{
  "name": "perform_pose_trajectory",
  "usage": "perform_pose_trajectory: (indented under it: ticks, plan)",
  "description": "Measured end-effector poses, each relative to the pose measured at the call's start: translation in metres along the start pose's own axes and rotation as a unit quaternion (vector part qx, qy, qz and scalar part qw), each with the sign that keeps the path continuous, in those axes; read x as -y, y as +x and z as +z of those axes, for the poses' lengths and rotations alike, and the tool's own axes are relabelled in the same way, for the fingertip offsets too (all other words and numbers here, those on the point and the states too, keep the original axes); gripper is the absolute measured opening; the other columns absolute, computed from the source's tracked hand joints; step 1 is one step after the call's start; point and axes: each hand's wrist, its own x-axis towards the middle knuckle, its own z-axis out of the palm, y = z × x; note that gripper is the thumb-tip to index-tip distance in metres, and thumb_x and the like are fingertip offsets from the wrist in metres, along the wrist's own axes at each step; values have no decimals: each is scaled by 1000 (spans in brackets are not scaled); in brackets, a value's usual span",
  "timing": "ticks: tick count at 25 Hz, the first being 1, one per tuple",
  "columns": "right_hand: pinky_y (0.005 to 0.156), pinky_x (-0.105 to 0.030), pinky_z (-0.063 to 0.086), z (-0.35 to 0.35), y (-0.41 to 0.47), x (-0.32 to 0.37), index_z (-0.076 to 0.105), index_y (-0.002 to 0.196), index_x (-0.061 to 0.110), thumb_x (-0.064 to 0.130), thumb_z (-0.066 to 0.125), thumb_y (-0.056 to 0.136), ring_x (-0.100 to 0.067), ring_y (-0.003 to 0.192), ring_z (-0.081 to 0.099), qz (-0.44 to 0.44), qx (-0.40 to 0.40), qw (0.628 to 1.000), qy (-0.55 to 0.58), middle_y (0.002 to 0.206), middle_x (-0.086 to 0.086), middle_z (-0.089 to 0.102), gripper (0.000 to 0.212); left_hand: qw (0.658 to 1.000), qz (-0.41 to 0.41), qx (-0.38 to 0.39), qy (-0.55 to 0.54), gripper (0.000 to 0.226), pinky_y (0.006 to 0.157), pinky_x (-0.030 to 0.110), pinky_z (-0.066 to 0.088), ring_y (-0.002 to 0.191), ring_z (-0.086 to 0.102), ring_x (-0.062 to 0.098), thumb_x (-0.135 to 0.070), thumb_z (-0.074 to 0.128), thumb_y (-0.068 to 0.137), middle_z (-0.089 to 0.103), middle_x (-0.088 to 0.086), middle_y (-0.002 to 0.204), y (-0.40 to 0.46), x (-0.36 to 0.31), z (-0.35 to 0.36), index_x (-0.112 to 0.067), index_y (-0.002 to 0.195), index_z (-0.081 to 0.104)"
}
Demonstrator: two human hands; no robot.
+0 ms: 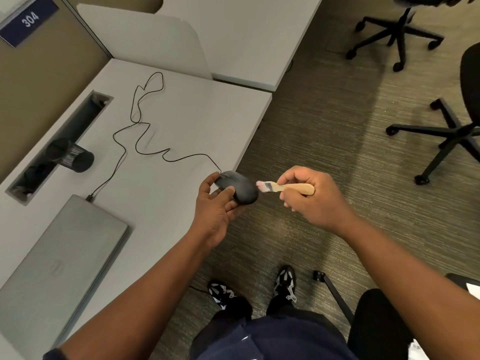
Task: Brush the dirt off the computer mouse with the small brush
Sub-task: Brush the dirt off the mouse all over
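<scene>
Just past the corner of the desk, the black computer mouse was held up in the air, over the carpet. The left hand gripped it from the side, thumb on top and fingers curled underneath. The right hand was wrapped around the wooden handle of the small brush, and the pale bristles touched the side of the mouse away from the desk.

The mouse looked light and hard, with a smooth shell that could slip — so holding it by its sides, as the left hand did, seemed best. Its thin cord ran back across the desk in loose loops to a closed laptop, so a hard pull might tug the plug. The brush looked light too, with soft bristles that would bend — short, gentle strokes should be enough. I could not see any dirt on the mouse.
</scene>
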Motion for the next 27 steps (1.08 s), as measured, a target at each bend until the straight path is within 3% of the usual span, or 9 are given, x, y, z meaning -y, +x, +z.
perform_pose_trajectory:
  ticks: [4, 8, 14, 17, 20, 23, 25, 27]
  plan:
    - [63, -53, 58, 22, -5, 7, 76, 100, 32, 23, 68, 94, -39, 75, 70, -24, 52, 995, 77, 83, -9, 76, 14, 1000, -8, 1, 7, 73, 71, 37, 65, 109, 75, 39, 4, 64, 100, 60, 20, 135, -1, -2, 6, -31, 158, 38]
    - [70, -60, 57, 32, -6, 0, 75, 109, 33, 22, 68, 100, -37, 80, 71, -23, 74, 996, 38, 86, -7, 76, 15, 1000, -4, -18, 18, 68, 71, 37, 66, 103, 71, 40, 4, 67, 98, 62, 24, 132, -6, -3, 11, -27, 153, 42]
    - [53, -54, 52, 31, -12, -2, 73, 104, 41, 36, 65, 94, -41, 65, 65, -60, 11, 998, 24, 75, -9, 73, 13, 999, 7, -45, -25, 64, 66, 36, 66, 96, 76, 35, 5, 67, 98, 59, 17, 129, -5, -8, 11, -26, 149, 44]
    - [47, -48, 47, 25, -10, -3, 74, 97, 40, 32, 62, 91, -39, 58, 63, -66, -35, 997, 10, 70, -10, 71, 15, 999, 1, -31, -40, 63, 75, 42, 67, 103, 77, 40, 5, 67, 97, 59, 17, 132, -3, -9, 9, -24, 148, 44]
    - [50, -53, 50, 16, -7, -4, 74, 95, 40, 34, 62, 89, -42, 61, 64, -45, -67, 997, 16, 72, -11, 73, 15, 999, -7, -7, -39, 60, 83, 46, 66, 104, 77, 41, 5, 66, 97, 61, 16, 132, -2, -9, 5, -26, 144, 47]
    - [56, -57, 55, 12, -2, -5, 75, 94, 33, 23, 65, 92, -42, 66, 67, -16, -85, 996, 12, 75, -12, 75, 15, 999, -23, 12, -30, 54, 74, 41, 67, 98, 79, 38, 5, 65, 98, 65, 13, 126, -3, -8, 3, -29, 138, 52]
    - [56, -49, 58, 10, 2, -4, 76, 96, 29, 13, 68, 95, -34, 65, 69, 1, -106, 994, 41, 78, -11, 76, 18, 999, -30, 14, -29, 55, 69, 38, 65, 95, 79, 36, 5, 65, 98, 65, 12, 125, -2, -9, 2, -30, 138, 52]
    - [54, -33, 55, 9, 5, -2, 78, 96, 24, 10, 72, 95, -19, 63, 67, 29, -99, 981, 163, 78, -7, 76, 15, 999, -37, 12, -27, 58, 69, 37, 65, 97, 79, 37, 3, 66, 97, 65, 14, 126, -1, -10, 1, -32, 141, 50]
